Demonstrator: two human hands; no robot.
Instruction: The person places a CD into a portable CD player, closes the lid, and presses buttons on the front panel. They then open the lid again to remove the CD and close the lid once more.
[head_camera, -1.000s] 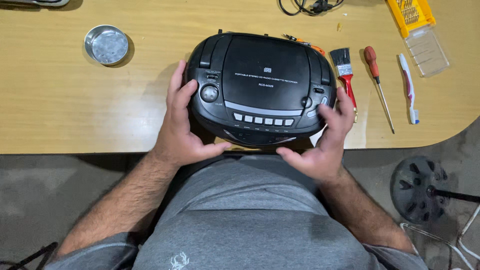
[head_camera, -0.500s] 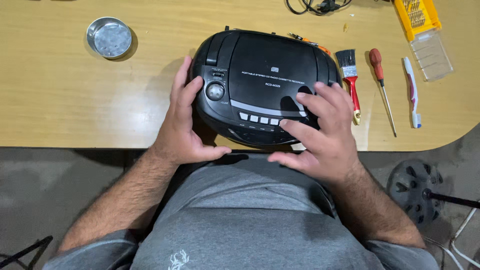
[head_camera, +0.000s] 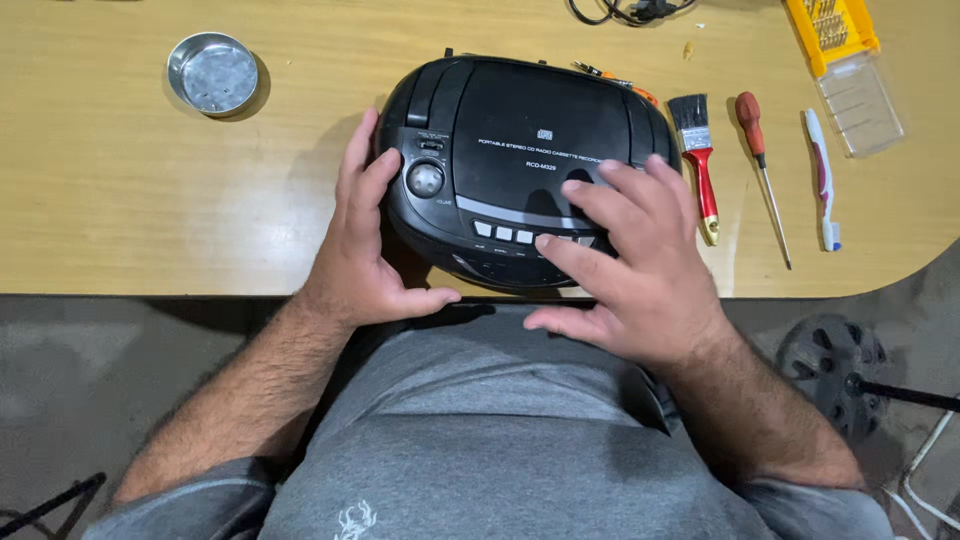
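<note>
A black portable stereo (head_camera: 520, 140) with a round knob and a row of small grey buttons lies on the wooden table (head_camera: 120, 200), close to its near edge. My left hand (head_camera: 370, 245) cups the stereo's left side, fingers up along the casing and thumb under the front. My right hand (head_camera: 630, 260) lies spread over the stereo's right front part, fingertips resting on the lid and the button row. Neither hand lifts the stereo off the table.
A round metal dish (head_camera: 212, 73) sits at the back left. Right of the stereo lie a red-handled paintbrush (head_camera: 695, 160), a red screwdriver (head_camera: 762, 170), a white toothbrush (head_camera: 822, 180) and a yellow bit case (head_camera: 845, 65). Black cables (head_camera: 630, 10) lie at the far edge.
My right hand has moved from gripping the stereo's right side to lying spread on top of its right front. The left hand has stayed on the left side.
</note>
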